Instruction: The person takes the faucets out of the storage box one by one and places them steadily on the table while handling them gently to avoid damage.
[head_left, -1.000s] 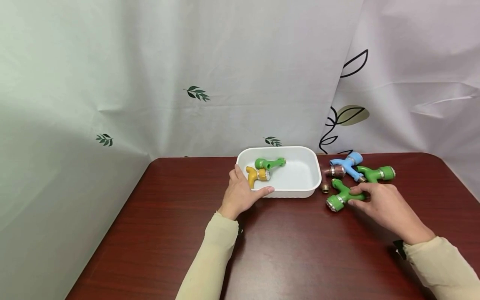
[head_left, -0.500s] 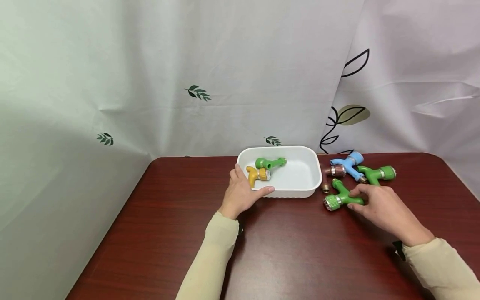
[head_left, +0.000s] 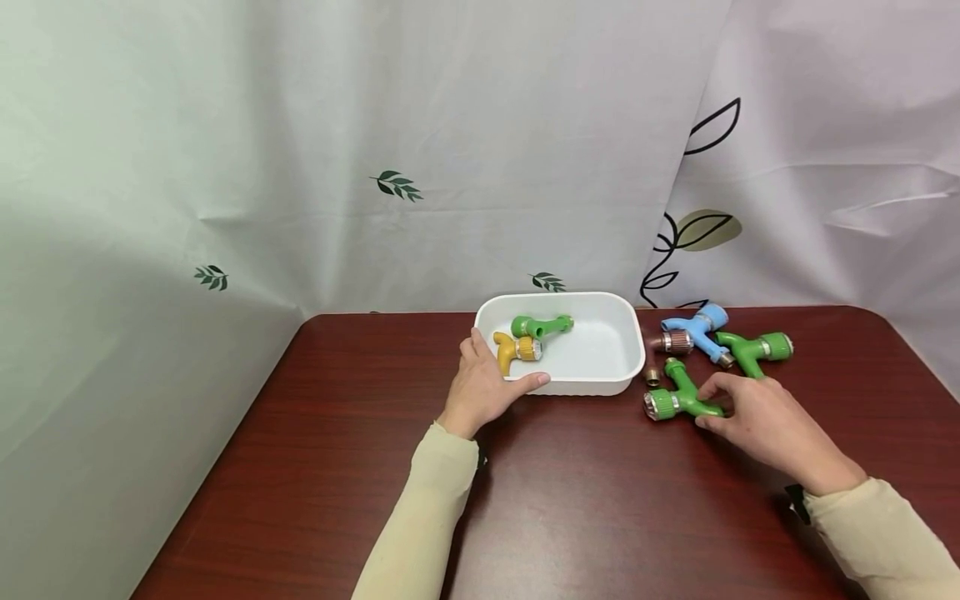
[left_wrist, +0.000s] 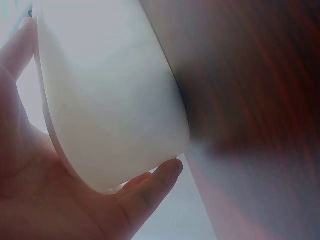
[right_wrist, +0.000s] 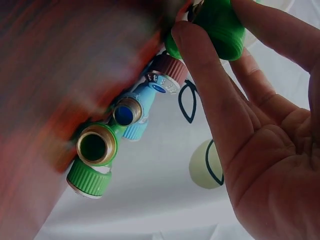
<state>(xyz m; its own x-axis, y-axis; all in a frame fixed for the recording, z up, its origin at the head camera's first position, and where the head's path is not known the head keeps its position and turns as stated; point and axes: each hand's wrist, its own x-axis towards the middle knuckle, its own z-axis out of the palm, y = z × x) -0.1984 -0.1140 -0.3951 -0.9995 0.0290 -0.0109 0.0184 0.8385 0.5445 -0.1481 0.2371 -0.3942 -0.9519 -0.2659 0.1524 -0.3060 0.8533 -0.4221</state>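
Note:
My left hand (head_left: 477, 385) holds the near left corner of a white plastic tray (head_left: 585, 387), its thumb along the front rim and its fingers on the left side. In the left wrist view the tray's pale wall (left_wrist: 115, 100) sits between thumb and fingers. Inside the tray lie a yellow tap (head_left: 507, 350) and a green tap (head_left: 551, 326). Right of the tray, my right hand (head_left: 772, 421) pinches one end of another green tap (head_left: 684, 392) between thumb and index finger. That tap lies low over the table, its ribbed knob pointing left; the right wrist view shows only part of it.
Behind the pinched tap lie a brown tap (head_left: 670, 342), a blue tap (head_left: 699, 327) and a further green tap (head_left: 757, 348), close together. They lie on a dark red wooden table (head_left: 585, 500). A pale curtain (head_left: 450, 125) hangs along the table's back edge.
The pinched green tap has turned slightly on the table, its knob shifting left and its gripped end coming nearer me. My right hand has moved a little with it; the left hand and tray look unchanged.

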